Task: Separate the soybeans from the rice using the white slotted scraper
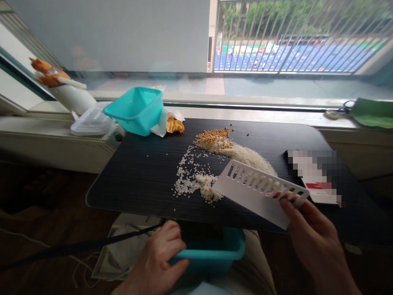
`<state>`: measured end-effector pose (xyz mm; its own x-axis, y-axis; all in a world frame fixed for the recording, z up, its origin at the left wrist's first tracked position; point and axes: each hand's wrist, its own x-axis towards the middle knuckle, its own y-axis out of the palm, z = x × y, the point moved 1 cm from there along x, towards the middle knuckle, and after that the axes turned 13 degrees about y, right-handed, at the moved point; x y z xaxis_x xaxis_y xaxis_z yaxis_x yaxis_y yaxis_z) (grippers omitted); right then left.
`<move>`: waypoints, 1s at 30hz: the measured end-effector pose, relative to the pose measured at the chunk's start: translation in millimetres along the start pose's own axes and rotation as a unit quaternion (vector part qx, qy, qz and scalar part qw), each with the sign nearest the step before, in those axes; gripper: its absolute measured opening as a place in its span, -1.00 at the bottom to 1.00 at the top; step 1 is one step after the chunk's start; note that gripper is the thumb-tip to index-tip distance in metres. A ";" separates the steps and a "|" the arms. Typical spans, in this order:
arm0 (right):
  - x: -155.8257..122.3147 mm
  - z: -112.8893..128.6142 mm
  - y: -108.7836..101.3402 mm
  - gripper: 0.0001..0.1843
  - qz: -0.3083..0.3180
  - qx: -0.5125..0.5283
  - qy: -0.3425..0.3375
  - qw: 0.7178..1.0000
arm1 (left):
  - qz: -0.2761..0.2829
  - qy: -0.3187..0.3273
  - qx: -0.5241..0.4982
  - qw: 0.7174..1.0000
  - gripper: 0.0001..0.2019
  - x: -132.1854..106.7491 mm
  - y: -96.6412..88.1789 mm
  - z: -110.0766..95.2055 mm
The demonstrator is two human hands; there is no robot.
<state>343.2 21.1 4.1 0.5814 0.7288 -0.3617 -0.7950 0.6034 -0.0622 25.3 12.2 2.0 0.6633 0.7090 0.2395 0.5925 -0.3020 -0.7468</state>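
My left hand point(164, 256) grips the rim of a teal plastic bin point(211, 255), which sits below the table's front edge over my lap. The inside of this bin is mostly dark and hidden. With my right hand point(313, 233) I hold a white slotted plastic panel point(245, 200) by its right end, tilted over the table. Its left end touches or nearly touches a small heap of white rice grains point(208, 184) with a few yellow beans. Behind the panel lies a longer ridge of rice point(251, 157), and yellow beans point(213, 137) are piled at its far left end.
The dark table point(129, 184) stands against a window sill. A second teal bin point(135, 108) rests at the back left beside a crumpled orange-and-white wrapper point(175, 124) and a clear lid point(92, 119). A partly blurred flat object point(319, 180) lies at right; green cloth point(373, 112) is on the sill.
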 end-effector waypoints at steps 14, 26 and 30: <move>4.4 4.6 12.3 -0.63 0.046 0.040 0.047 0.997 | 0.002 0.002 -0.005 1.000 -0.78 0.5 -0.2 0.7; -2.2 6.2 3.9 -0.64 0.059 0.039 0.075 0.995 | -0.002 0.003 -0.006 1.000 -0.79 1.5 -1.7 0.5; -4.1 1.7 -3.7 -0.57 0.025 0.040 0.099 0.994 | -0.004 0.004 -0.015 1.000 -0.78 1.5 -1.4 0.9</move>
<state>344.1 16.4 7.4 0.4897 0.6850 -0.5395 -0.8011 0.5977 0.0317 25.1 14.2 2.8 0.6620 0.7063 0.2509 0.6114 -0.3152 -0.7258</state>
